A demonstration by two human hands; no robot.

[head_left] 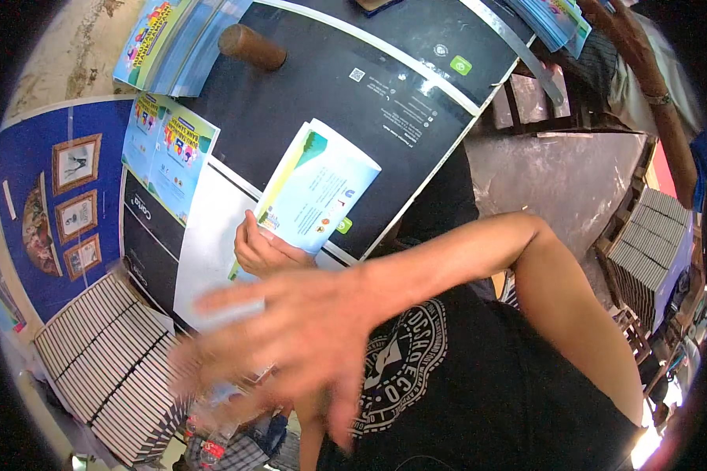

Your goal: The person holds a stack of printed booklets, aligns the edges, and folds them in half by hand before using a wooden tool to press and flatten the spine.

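Observation:
A thin booklet (314, 188) with a light blue, green and yellow cover is upright in my left hand (265, 247), whose fingers wrap its lower left edge. Closer to my body, my right hand (291, 334) crosses in front of my left forearm. Motion smears it, but its fingers are spread and nothing shows in them. Under the hands lies a white sheet (212, 235) on the dark table (322, 86). Beside that sheet rests an opened-out printed cover (167, 153) in the same colours. My right hand hides part of the left wrist.
Far left on the table stands a stack of printed booklets (181, 47), with a brown cylinder (251, 47) beside it. More booklets (550, 23) and a metal strip (518, 47) are at the far right, near another person's arm (636, 63). Book stacks (106, 365) stand at left and right (648, 243).

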